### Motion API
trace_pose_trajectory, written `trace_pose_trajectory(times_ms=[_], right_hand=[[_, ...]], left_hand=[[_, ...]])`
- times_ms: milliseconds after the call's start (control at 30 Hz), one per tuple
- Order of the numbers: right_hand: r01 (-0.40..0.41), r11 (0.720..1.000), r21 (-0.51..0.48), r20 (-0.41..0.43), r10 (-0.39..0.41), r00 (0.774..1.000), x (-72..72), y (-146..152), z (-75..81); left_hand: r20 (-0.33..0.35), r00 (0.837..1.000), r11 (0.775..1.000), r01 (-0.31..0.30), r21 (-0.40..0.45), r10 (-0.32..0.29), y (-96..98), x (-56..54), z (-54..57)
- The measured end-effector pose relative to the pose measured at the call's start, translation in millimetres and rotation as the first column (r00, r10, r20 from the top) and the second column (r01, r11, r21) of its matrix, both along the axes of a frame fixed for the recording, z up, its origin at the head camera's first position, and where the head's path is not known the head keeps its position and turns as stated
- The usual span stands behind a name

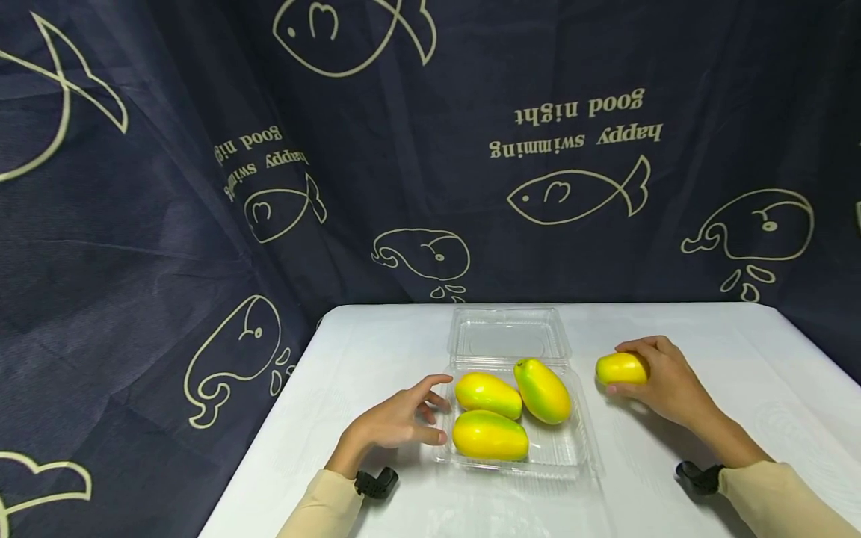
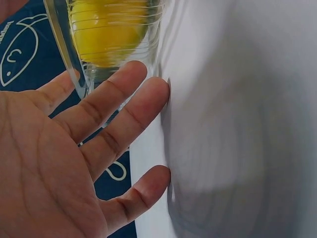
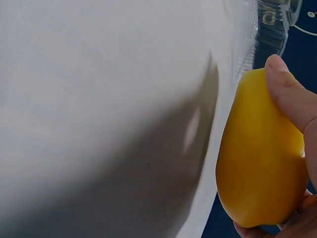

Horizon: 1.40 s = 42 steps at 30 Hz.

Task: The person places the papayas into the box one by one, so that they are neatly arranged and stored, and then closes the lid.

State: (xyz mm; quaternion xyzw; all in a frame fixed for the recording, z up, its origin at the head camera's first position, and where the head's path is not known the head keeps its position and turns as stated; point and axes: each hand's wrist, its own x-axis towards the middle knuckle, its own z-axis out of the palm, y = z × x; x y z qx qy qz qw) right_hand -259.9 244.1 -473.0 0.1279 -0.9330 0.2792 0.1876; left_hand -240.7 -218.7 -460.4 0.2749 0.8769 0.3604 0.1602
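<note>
Three yellow-green papayas lie in a clear plastic clamshell box (image 1: pixel 561 447): an upper left papaya (image 1: pixel 488 395), a lower left papaya (image 1: pixel 490 436) and a slanted right papaya (image 1: pixel 542 391). My right hand (image 1: pixel 666 381) holds a fourth papaya (image 1: pixel 620 369) to the right of the box, thumb on one end and fingers round the other in the right wrist view. Beside the box's left wall is my left hand (image 1: pixel 397 420), fingers spread and loosely bent, holding nothing. Its fingertips (image 2: pixel 156 89) are close to the wall; whether they touch it I cannot tell.
The box's lid (image 1: pixel 509 332) lies folded back behind it, towards the far edge of the white table (image 1: pixel 377 336). A dark blue curtain (image 1: pixel 417 164) with fish and whale drawings hangs behind and along the left side.
</note>
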Motion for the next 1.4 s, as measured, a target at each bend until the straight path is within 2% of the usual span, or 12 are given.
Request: trace_pose_trajectory(times_ms=[233, 467, 700, 1000, 1400], right_hand=[[-0.023, 0.999, -0.027, -0.061, 0.021, 0.998, 0.8, -1, 7.8], [-0.019, 0.998, -0.053, -0.023, 0.018, 1.0, 2.4, -6, 17.7], [-0.035, 0.997, -0.063, -0.054, 0.032, 0.998, 10.1, -15, 27.5], [-0.059, 0.994, -0.093, -0.04, 0.055, 0.998, 21.3, -33, 39.9], [-0.074, 0.987, -0.146, -0.034, 0.07, 0.997, 32.3, -52, 44.5]], left_hand=[[-0.002, 1.0, 1.0, 0.002, -0.003, -0.002, 0.8, 0.9, 0.6], [-0.009, 1.0, 1.0, 0.0, -0.007, -0.001, 1.5, 1.9, 3.5], [0.003, 1.0, 1.0, -0.001, 0.0, 0.001, 0.6, 1.9, 3.4], [0.002, 1.0, 1.0, -0.001, -0.004, 0.001, -0.2, 0.8, 0.7], [-0.005, 1.0, 1.0, -0.005, -0.011, 0.004, 0.2, 0.3, 0.2]])
